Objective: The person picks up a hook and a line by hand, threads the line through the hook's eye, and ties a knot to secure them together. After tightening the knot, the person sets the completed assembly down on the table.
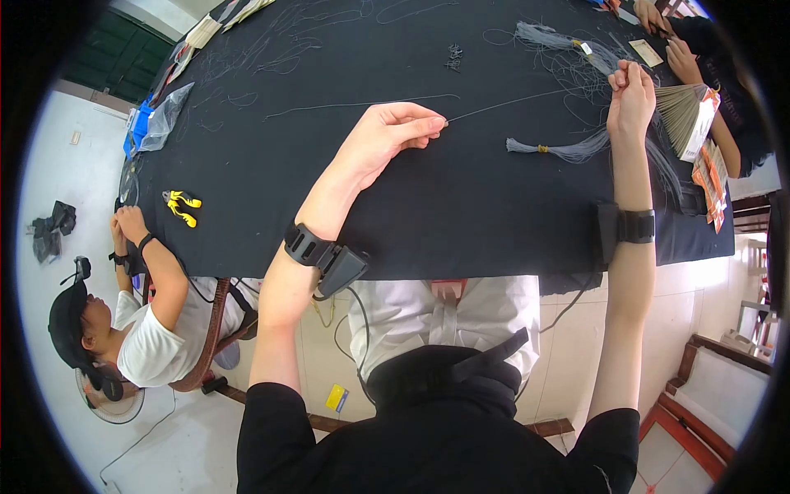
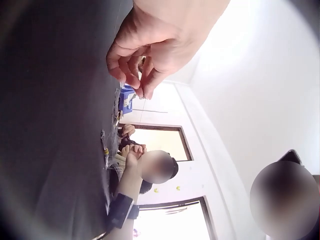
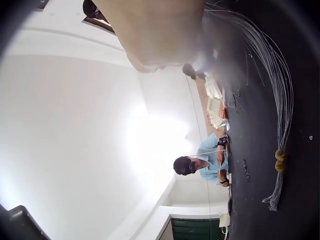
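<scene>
My left hand (image 1: 383, 140) pinches the end of a thin line (image 1: 518, 102) between thumb and fingers, above the black cloth. The line runs rightward to my right hand (image 1: 632, 100), whose fingers are curled round it, raised near the right side. In the left wrist view the thumb and fingertips of my left hand (image 2: 150, 50) meet at the line. A grey bundle of lines (image 1: 576, 148) tied with a yellow band lies below, left of my right forearm; the right wrist view shows this bundle (image 3: 282, 100) too, but my right fingers are hidden there.
Another tied bundle (image 1: 547, 37) lies at the back right, beside a fanned stack of cards (image 1: 687, 123). Small dark pieces (image 1: 453, 58) sit at the back. Yellow pliers (image 1: 183, 207) lie at left, near a seated person (image 1: 156, 342). A loose line (image 1: 354, 104) lies behind my left hand.
</scene>
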### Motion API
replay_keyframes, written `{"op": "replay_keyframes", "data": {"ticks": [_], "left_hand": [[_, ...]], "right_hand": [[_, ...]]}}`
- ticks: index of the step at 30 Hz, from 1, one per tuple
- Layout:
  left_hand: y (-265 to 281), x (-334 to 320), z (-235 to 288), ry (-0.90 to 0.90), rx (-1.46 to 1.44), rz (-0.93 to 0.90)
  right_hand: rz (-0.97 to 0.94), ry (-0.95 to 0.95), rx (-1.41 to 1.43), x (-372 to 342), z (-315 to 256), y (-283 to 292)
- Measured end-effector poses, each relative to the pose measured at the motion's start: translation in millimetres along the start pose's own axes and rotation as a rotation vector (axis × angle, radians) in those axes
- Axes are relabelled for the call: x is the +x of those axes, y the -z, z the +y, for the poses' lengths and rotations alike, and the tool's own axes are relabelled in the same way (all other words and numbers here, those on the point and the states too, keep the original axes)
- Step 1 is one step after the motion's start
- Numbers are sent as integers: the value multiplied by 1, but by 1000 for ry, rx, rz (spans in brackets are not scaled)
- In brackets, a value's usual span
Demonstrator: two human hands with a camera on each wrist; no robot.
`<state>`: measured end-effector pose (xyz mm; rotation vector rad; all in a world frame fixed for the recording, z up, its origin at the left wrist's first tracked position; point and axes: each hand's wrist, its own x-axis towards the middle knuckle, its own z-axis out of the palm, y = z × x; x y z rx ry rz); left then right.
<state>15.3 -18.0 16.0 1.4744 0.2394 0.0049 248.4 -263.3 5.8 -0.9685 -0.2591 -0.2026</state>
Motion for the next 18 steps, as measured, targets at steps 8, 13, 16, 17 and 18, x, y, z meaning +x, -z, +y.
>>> {"op": "replay_keyframes", "data": {"ticks": [8,13,16,17,18], "left_hand": [[5,-4,10,-126,97,-37],[14,-10,20,-137,177,57],[28,-18,22,-106,260,95],[36,-22,22,-97,291,113],[45,-26,24,-74,362,133]], "right_hand": [[-4,6,-5,-2,1,0],[-12,-53,33,-3,3,1],[-12,-98,-19,-8,9,-3],[-12,-108,-47,-11,11,-8],[-28,-114,-31,-11,15,-16]]}}
